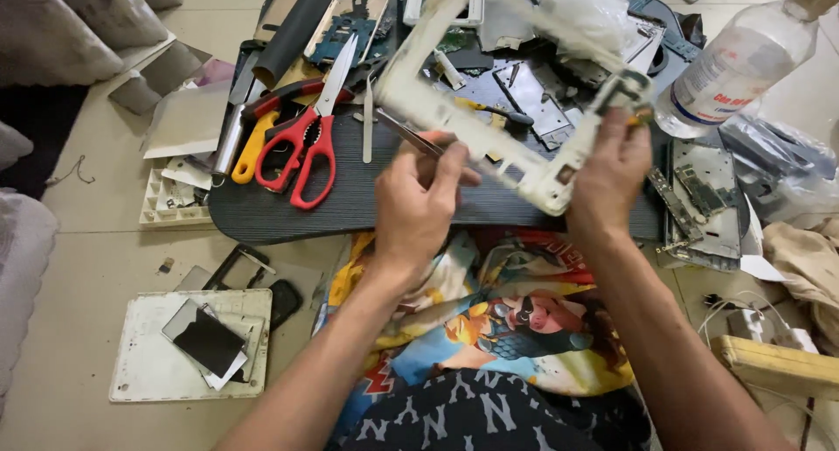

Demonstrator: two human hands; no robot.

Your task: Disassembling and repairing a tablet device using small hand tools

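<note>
My right hand [612, 167] grips a dirty white rectangular device frame [441, 110] by its near right side and holds it tilted above the dark tray [350, 206]. My left hand [418, 202] pinches a pair of metal tweezers [404, 132] whose tips point up and left against the frame's lower bar. Both hands hover over the tray's front edge, above a colourful cartoon-print cloth [489, 320] on my lap.
Red-handled scissors [308, 136], a yellow-handled tool [255, 145] and a black tube [293, 27] lie on the tray's left. Circuit boards and metal plates [699, 197] sit right. A clear plastic bottle [743, 62] stands far right. A white panel with phone parts [188, 346] lies on the floor.
</note>
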